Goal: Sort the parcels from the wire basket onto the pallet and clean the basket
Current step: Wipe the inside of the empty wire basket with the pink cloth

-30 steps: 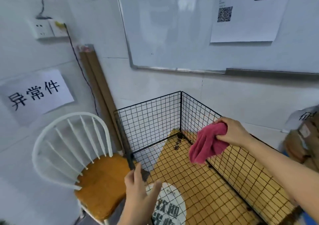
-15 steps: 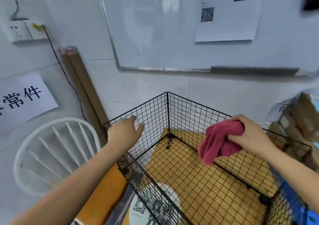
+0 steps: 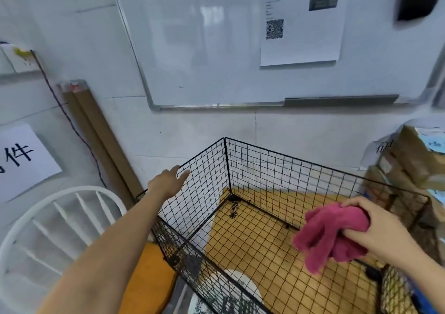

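A: Your wire basket (image 3: 277, 174) sits in the lower middle of the frame, and no parcel shows inside it. Through the mesh you only see the yellow mat (image 3: 272, 248) underneath. I'd judge the sorting half as good as finished.

B: Agreed, though you can't confirm the pallet from here. Brown parcels (image 3: 409, 166) are stacked at the right edge, just outside the basket wall, and what they rest on is hidden.

A: So the cleaning is what's left for you. Your right hand (image 3: 380, 227), lower right, is clenched around a bunched pink cloth (image 3: 330, 231) held over the basket's right side. The cloth isn't plainly touching any wire yet.

B: And your left hand (image 3: 168, 181), middle left, has its fingers stretched out and grips nothing. It's at the top wire of the left wall. Whether the fingertips actually touch it, I cannot tell.

A: My guess is that you're about to steady that wall so the light frame doesn't shift while you wipe.

B: Likely. By my reading none of the panels has been wiped, so expect to do all the walls and the floor mesh.
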